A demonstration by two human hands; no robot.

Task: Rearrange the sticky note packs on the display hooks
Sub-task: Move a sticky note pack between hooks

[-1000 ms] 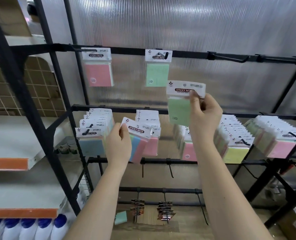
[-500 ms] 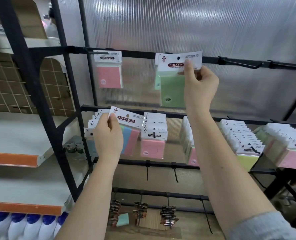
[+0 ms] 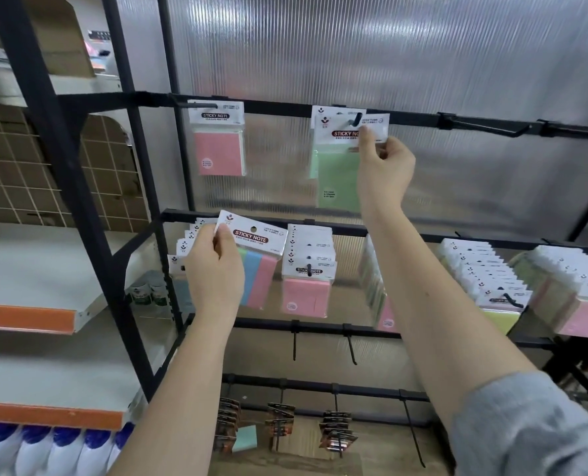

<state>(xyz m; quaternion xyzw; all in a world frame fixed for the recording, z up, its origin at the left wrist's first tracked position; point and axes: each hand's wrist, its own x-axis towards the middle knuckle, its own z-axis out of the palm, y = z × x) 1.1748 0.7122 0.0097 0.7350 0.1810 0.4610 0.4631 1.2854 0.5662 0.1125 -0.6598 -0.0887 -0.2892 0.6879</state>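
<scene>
Right hand pinches green pack header, hole over hook on top rail. Left hand grips striped pack before middle rail's left end.

R hand pack on top hook; L hand pack lower left.

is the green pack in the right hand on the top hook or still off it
On it: the hook tip pokes through the hole in the green pack header, while the right hand pinches the header's lower corner.
</scene>
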